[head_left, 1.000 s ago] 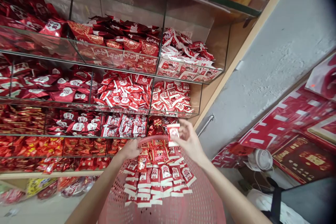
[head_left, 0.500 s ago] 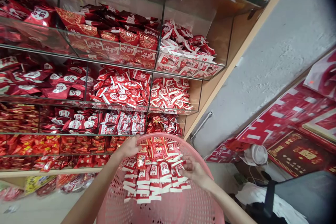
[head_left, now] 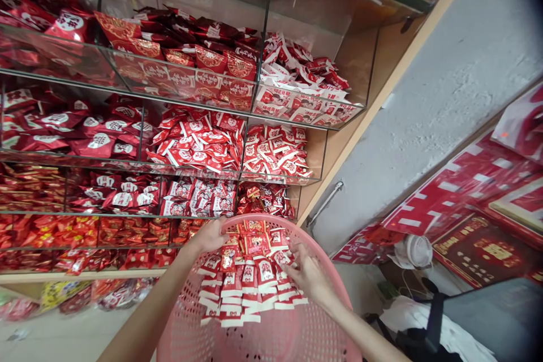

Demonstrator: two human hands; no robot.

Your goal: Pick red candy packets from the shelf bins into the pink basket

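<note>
Left hand (head_left: 210,236) grips basket (head_left: 275,339), right hand (head_left: 310,275) touches packets (head_left: 248,278).

Pretty sure I'm looking at a shop here, the loose-sweets kind. Right in front of me there's a whole wall of glass shelves (head_left: 297,17) split into bins. Each bin is heaped with small red packets (head_left: 199,141), sorted by type like a pick-and-mix. There's a pink plastic basket (head_left: 297,334) with more of them in it. Off to the right, red posters (head_left: 449,192) with gold print lie stacked below a rough grey wall (head_left: 445,68).
</note>
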